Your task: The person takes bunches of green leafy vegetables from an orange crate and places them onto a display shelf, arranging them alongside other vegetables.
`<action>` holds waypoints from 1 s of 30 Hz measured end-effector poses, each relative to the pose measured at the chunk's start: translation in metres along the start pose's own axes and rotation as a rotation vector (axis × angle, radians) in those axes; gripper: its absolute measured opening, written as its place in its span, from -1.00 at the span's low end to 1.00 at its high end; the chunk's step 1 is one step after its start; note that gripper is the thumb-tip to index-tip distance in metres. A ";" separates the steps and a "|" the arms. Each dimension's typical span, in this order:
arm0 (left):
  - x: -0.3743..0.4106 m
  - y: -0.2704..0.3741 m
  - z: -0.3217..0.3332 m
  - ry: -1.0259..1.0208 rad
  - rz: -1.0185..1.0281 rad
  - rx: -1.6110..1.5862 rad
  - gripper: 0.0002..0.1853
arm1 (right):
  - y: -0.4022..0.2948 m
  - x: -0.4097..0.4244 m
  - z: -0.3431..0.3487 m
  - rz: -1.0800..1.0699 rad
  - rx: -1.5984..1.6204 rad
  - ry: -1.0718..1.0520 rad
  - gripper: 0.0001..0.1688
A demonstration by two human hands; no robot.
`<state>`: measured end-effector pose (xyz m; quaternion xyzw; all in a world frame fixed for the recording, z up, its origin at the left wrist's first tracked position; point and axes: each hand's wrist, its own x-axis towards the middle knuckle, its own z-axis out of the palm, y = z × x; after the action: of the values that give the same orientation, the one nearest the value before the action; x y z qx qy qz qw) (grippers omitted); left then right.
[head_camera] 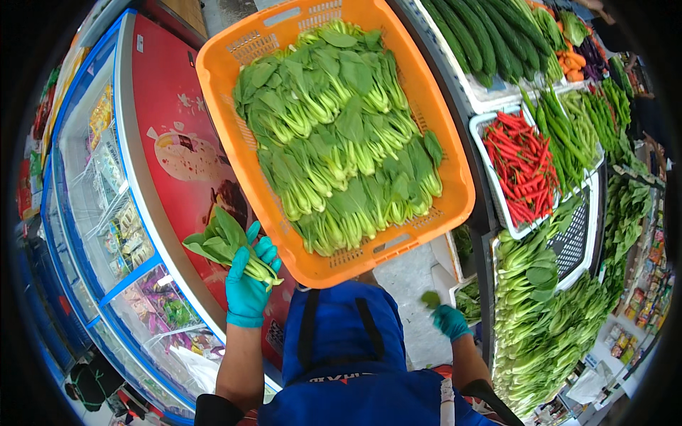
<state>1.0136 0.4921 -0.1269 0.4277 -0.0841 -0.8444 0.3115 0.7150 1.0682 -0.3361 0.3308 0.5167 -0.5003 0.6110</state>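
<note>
My left hand point(249, 287), in a teal glove, holds a bunch of green bok choy point(226, 239) beside the left wall of an orange plastic crate point(463, 205). Its leaves point up and left, the pale root end to the right. Rows of bok choy point(341, 144) fill the crate, leaves mostly away from me and stem ends towards me. Low on the right, my gloved right hand point(452, 322) hangs over the floor, blurred. A loose green leaf point(430, 299) shows at its fingertips, pinched as far as the blur lets me see.
A glass-topped chest freezer point(176, 133) stands close on the left. Along the right runs a vegetable stand with cucumbers point(493, 37), a white basket of red chillies point(519, 165), green peppers point(565, 138) and stacked leafy greens point(533, 330). White boxes point(445, 266) sit beneath it.
</note>
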 end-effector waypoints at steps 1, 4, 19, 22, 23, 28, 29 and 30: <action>-0.015 -0.003 -0.022 0.044 -0.002 -0.122 -0.36 | -0.034 0.014 -0.110 -0.100 0.261 -0.054 -0.71; -0.017 -0.039 0.014 -0.018 -0.017 0.066 -0.36 | -0.055 -0.023 0.081 -0.208 -0.012 0.651 -0.64; -0.028 -0.033 -0.002 -0.014 -0.067 -0.105 -0.35 | -0.163 0.003 0.549 -0.688 -0.939 -0.159 -0.52; -0.010 -0.012 -0.006 0.001 -0.038 0.010 -0.36 | -0.179 0.080 0.609 -1.056 -1.253 0.113 -0.53; 0.000 -0.003 0.002 -0.002 -0.015 0.028 -0.36 | -0.183 0.096 0.628 -1.153 -1.419 0.228 -0.55; 0.070 0.039 0.030 -0.075 0.038 -0.010 -0.37 | -0.198 0.143 0.675 -1.240 -1.949 0.569 -0.61; 0.082 0.048 0.033 -0.096 0.050 -0.020 -0.37 | -0.199 0.147 0.680 -1.167 -1.999 0.579 -0.61; 0.090 0.057 0.036 -0.102 0.046 -0.029 -0.38 | -0.200 0.152 0.682 -1.182 -2.022 0.606 -0.60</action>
<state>0.9720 0.3889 -0.1417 0.3774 -0.0975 -0.8589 0.3323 0.7242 0.3432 -0.2910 -0.4798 0.8681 0.0256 0.1247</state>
